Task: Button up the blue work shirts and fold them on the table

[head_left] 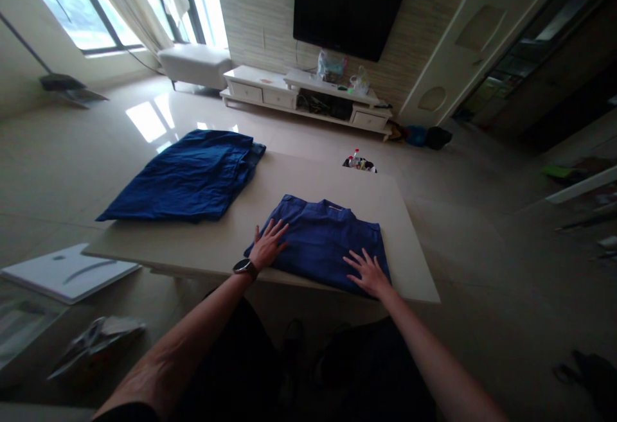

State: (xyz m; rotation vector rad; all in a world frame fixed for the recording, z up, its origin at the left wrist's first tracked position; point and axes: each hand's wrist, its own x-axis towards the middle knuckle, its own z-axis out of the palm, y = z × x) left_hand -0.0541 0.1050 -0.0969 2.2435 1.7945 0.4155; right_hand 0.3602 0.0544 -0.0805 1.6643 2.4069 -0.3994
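Folded garment (pixel 321 236) along the near edge of the bench (pixel 308 175) seems mid-smoothing; left hand (pixel 268 245) and right hand (pixel 370 273), fingers spread, call for even pressure.

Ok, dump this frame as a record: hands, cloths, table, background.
table: cream flat-topped table
left hand: fingers spread, on left side of folded navy-blue cloth
right hand: fingers spread, on its right side
other cloth: larger blue folded fabric, table's left part, untouched
background: black flat-screen television above low white drawer cabinet
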